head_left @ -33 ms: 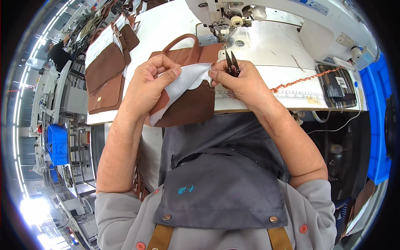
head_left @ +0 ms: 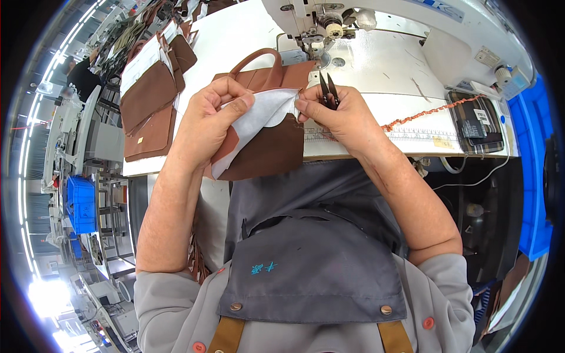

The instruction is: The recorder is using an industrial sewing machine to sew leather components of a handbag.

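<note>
A brown leather-like bag piece with a looped handle lies over the table's front edge. Its white lining is folded up toward me. My left hand is closed, pinching the folded upper edge between thumb and fingers. At the right corner of the same edge, the thumb and fingertips of my right hand pinch the material. Black thread snips also sit in my right hand, blades pointing up and apart. The handle stands just beyond my hands.
A sewing machine stands right behind the bag piece. Brown panels are stacked at the left of the white table. A ruler strip, an orange-red cord and a dark plaid pouch lie to the right.
</note>
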Available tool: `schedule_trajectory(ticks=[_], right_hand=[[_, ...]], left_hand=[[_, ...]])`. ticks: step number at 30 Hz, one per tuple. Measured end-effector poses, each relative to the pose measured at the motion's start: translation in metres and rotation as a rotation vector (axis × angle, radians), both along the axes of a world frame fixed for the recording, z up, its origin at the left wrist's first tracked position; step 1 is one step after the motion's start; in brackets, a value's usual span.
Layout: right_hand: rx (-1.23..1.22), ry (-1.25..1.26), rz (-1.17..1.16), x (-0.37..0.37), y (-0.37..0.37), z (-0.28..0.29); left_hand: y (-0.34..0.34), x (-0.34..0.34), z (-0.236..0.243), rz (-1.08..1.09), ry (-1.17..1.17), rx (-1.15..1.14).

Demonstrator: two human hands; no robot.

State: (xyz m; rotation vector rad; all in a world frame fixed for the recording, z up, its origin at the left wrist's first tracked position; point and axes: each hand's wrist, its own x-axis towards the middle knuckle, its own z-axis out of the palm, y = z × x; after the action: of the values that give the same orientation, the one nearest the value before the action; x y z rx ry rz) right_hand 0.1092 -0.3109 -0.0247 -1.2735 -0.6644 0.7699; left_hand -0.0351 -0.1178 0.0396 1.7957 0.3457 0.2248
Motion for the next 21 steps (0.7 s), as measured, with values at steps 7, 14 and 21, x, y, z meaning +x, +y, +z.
schedule_trajectory(ticks=[7, 14, 21], right_hand=[[0.085, -0.006, -0.094, -0.018, 0.005, 0.001], [0.143, 0.016, -0.081, -0.034, 0.010, 0.010], [0.182, 0.059, -0.043, -0.044, 0.014, 0.011]], left_hand=[[0.004, -0.003, 0.001, 0.031, -0.001, 0.035], [-0.011, -0.008, 0.025, 0.021, 0.000, 0.204], [-0.019, -0.002, 0.040, -0.179, -0.063, 0.674]])
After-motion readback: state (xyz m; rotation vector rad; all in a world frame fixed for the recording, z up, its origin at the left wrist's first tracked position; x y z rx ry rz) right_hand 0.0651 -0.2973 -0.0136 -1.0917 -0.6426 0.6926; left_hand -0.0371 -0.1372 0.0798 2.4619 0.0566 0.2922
